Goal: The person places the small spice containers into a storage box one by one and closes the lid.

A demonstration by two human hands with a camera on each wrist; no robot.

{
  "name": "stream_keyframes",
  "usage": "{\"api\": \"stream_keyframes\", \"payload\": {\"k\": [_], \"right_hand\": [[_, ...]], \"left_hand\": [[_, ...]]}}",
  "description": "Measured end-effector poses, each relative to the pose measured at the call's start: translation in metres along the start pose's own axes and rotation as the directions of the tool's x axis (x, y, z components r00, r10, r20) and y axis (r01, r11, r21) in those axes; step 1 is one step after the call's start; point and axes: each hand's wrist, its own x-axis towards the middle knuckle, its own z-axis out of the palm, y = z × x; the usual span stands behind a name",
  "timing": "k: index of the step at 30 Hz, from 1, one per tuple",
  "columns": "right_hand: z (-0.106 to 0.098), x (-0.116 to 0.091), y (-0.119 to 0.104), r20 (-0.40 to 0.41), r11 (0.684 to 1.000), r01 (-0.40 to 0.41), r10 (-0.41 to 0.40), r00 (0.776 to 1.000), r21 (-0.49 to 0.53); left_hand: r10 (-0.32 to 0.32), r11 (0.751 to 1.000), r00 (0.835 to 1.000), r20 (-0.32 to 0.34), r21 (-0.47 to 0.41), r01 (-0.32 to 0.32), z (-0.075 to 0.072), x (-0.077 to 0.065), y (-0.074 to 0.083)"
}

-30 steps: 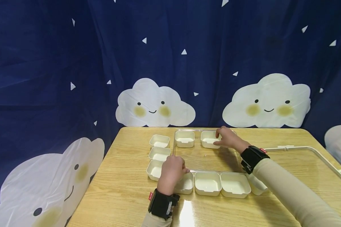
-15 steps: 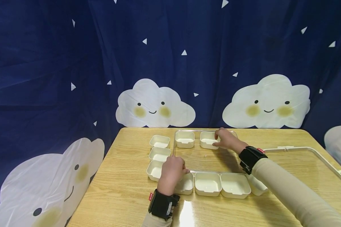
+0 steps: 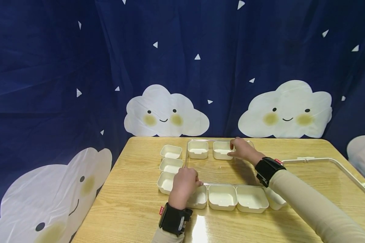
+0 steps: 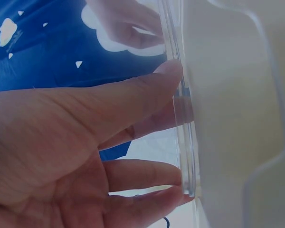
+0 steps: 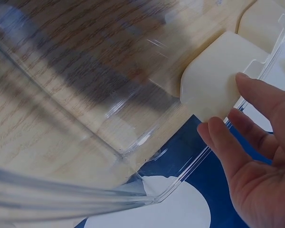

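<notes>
A clear plastic box [image 3: 228, 184] stands on the wooden table. My left hand [image 3: 185, 185] holds its near rim, thumb on one side and fingers on the other in the left wrist view. Inside, along the far wall, sit two small cream bins. My right hand [image 3: 244, 151] pinches the right end of the right-hand bin [image 3: 221, 155], leaving a narrow gap between it and the left-hand bin [image 3: 197, 154]. In the right wrist view the thumb is on the held cream bin [image 5: 211, 78] and the fingertips are at its end.
Several cream bins [image 3: 222, 199] line the box's near side, one partly behind my right sleeve. More bins [image 3: 171, 165] form a column on the left. A white-edged clear panel [image 3: 306, 158] lies on the table [image 3: 124, 209] at the right. A blue cloud-patterned curtain [image 3: 219, 40] hangs behind.
My right hand has slid the held bin slightly left, toward the other bin in the box. My left hand has stayed at the near rim.
</notes>
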Motion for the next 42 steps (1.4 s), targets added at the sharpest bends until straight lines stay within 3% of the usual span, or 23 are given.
{"api": "stream_keyframes", "payload": {"k": [6,14,22,42], "right_hand": [[0.000,-0.001,-0.002,0.005,0.999,-0.035,0.035,0.999,0.004],[-0.006,-0.004,-0.010,0.039,0.989,-0.125,0.129,0.991,-0.085],[-0.004,-0.003,-0.012,0.022,0.996,-0.082,0.083,0.996,-0.042],[-0.004,-0.002,-0.013,0.061,0.998,-0.060,0.059,0.996,0.024]], "left_hand": [[0.002,1.000,1.000,0.003,0.004,-0.002,-0.001,-0.001,0.000],[0.008,1.000,1.000,0.000,0.000,-0.008,0.000,-0.001,0.000],[0.004,1.000,1.000,0.006,-0.001,-0.004,0.001,0.000,-0.001],[-0.003,1.000,1.000,0.023,-0.003,0.003,0.002,0.002,-0.002]]}}
